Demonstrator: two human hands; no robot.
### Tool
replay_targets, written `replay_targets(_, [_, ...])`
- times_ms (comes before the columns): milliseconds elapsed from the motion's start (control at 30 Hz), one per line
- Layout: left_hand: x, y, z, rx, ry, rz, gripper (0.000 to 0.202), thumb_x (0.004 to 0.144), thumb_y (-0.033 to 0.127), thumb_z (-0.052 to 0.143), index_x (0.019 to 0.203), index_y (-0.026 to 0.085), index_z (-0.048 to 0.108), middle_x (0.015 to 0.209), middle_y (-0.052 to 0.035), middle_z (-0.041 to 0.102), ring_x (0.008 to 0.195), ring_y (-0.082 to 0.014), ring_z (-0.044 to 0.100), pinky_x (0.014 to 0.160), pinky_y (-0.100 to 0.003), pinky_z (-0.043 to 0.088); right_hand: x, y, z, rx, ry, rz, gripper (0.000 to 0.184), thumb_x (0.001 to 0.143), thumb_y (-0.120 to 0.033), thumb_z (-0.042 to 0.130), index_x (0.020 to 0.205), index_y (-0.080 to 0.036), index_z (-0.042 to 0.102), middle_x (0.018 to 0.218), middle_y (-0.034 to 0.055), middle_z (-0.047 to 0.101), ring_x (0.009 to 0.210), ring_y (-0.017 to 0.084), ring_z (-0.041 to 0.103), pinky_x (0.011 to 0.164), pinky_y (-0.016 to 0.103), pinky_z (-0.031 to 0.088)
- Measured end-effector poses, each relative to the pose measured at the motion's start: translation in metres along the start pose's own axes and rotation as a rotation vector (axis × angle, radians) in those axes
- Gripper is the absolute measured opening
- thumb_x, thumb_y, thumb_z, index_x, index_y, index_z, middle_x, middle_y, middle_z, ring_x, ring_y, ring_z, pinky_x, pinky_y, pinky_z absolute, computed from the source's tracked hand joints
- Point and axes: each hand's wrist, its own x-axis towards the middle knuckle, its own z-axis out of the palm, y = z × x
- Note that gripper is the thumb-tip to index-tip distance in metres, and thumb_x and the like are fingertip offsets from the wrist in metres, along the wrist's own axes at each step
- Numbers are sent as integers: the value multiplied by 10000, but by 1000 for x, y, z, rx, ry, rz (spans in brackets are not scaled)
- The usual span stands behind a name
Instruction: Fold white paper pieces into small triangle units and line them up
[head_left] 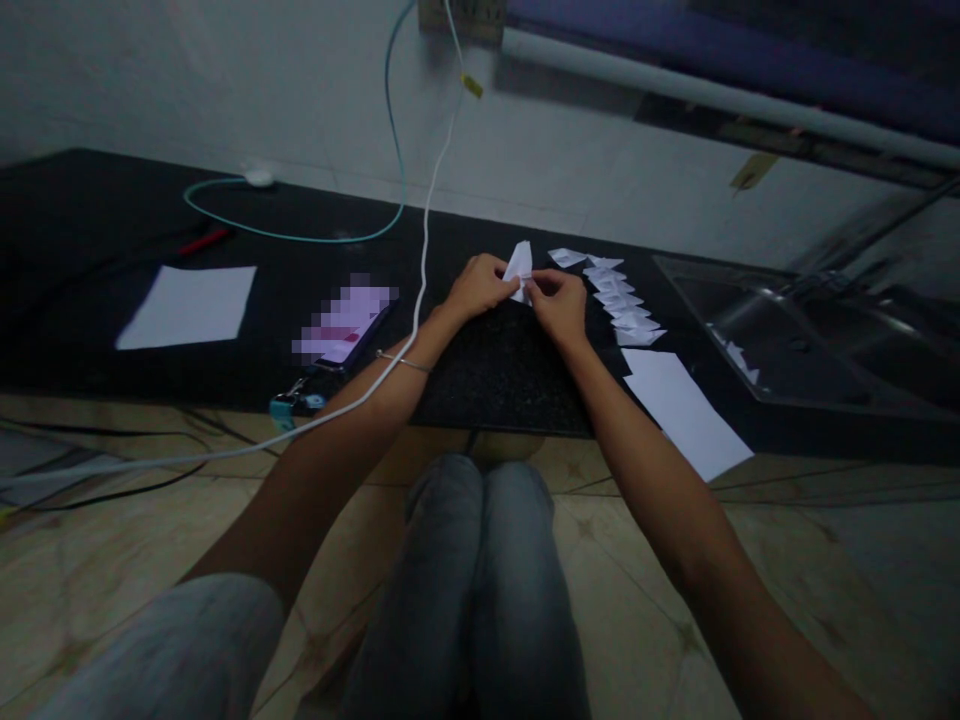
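Between my two hands, just above the black counter (502, 380), is a small folded piece of white paper (519, 262) that narrows toward its top. My left hand (480, 284) pinches its left side between thumb and fingers. On the other side, my right hand (560, 303) grips the lower right edge with bent fingers. Right of that hand lies a row of folded white paper pieces (616, 298), overlapping one another. Flat white sheets (686, 405) rest below the row, reaching over the counter's front edge.
A phone (352, 325) and a white sheet (191, 305) lie to the left. A white cable (426, 220) hangs down across my left forearm. Behind it a teal cable (322, 240) loops on the counter. At the right is a metal sink (780, 370).
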Motion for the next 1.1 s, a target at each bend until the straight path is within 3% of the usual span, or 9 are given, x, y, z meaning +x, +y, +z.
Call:
replay_targets(200, [-3, 3, -1, 7, -58, 51, 259, 841, 326, 644, 656, 148, 609, 558, -1, 443, 610, -147, 451, 569, -265, 344, 1, 13, 1, -5, 28, 84, 279, 809, -461, 688, 861, -191, 733, 853, 88, 748, 827, 274, 702, 825, 473, 565])
replay_targets(367, [-2, 5, -2, -143, -166, 43, 263, 865, 337, 636, 708, 128, 655, 594, -12, 535, 551, -116, 481, 529, -244, 360, 4, 13, -1, -7, 40, 0, 289, 837, -489, 647, 818, -207, 706, 778, 44, 712, 783, 230, 670, 792, 415, 553])
replay_targets(500, [3, 3, -4, -283, -164, -9, 101, 809, 192, 658, 862, 106, 670, 766, -49, 647, 659, -126, 581, 596, -236, 445, 5, 10, -5, -18, -31, -34, 238, 829, -443, 667, 811, -208, 702, 784, 44, 693, 775, 216, 637, 823, 421, 547])
replay_targets(667, [7, -8, -10, -335, -93, -14, 372, 774, 148, 667, 1139, 156, 596, 840, -36, 653, 684, -137, 614, 572, -227, 458, 8, 13, -8, 35, -77, -27, 197, 757, -417, 744, 798, -229, 700, 898, 63, 687, 982, 245, 624, 932, 462, 533])
replay_targets(900, [5, -12, -12, -350, -60, 36, 363, 791, 161, 669, 1133, 192, 552, 798, -33, 603, 657, -145, 600, 528, -236, 468, 2, 5, -18, 369, -288, 264, 304, 679, -444, 809, 847, -213, 703, 836, 35, 703, 721, 174, 635, 625, 332, 566])
replay_targets(1000, [4, -13, -14, -354, -116, 38, 392, 798, 155, 661, 1173, 196, 555, 825, -39, 620, 668, -153, 620, 550, -246, 490, 3, 7, -21, 409, -285, 295, 298, 657, -409, 819, 855, -210, 718, 775, 30, 701, 625, 157, 604, 553, 315, 530])
replay_targets(1100, [3, -13, -16, -353, -239, 51, 415, 802, 184, 684, 1201, 194, 571, 849, -44, 644, 642, -144, 631, 543, -234, 483, 8, 17, -22, 381, -201, 278, 260, 639, -328, 805, 861, -209, 741, 739, 20, 698, 590, 149, 574, 546, 317, 514])
